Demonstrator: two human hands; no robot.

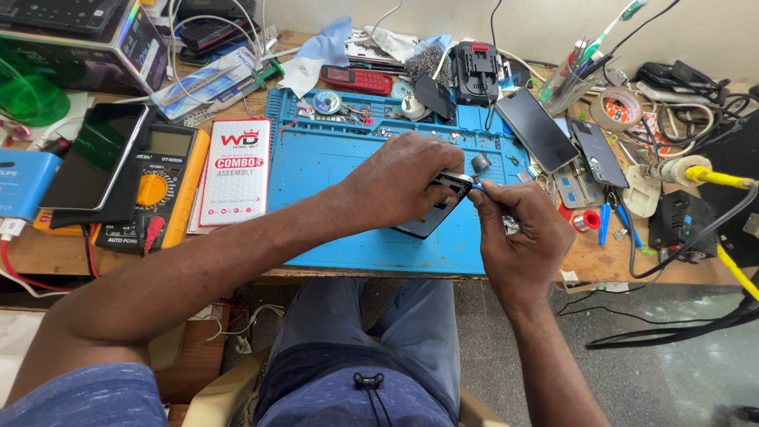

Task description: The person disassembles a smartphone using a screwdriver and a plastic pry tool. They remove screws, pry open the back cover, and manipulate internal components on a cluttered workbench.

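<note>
From my feed, the yellow multimeter (154,190) sits at nine o'clock, untouched beside the blue mat (332,174). At centre, my left hand (399,182) clamps the dark phone (433,209) over the mat. At three o'clock of it, my right hand (518,237) pinches a thin blue tool (477,187) against the phone's top edge; I judge the opening barely begun.

Two hands (403,178) (518,237), one multimeter (154,190), one blue mat (340,166), one tape roll (617,108), one red phone (356,80).

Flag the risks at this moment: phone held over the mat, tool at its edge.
1. The right hand works a thin blue tool at the phone edge; a slip could gouge it or jab the left hand gripping it.
2. The phone is held above the blue mat, unsupported; it could drop.
</note>
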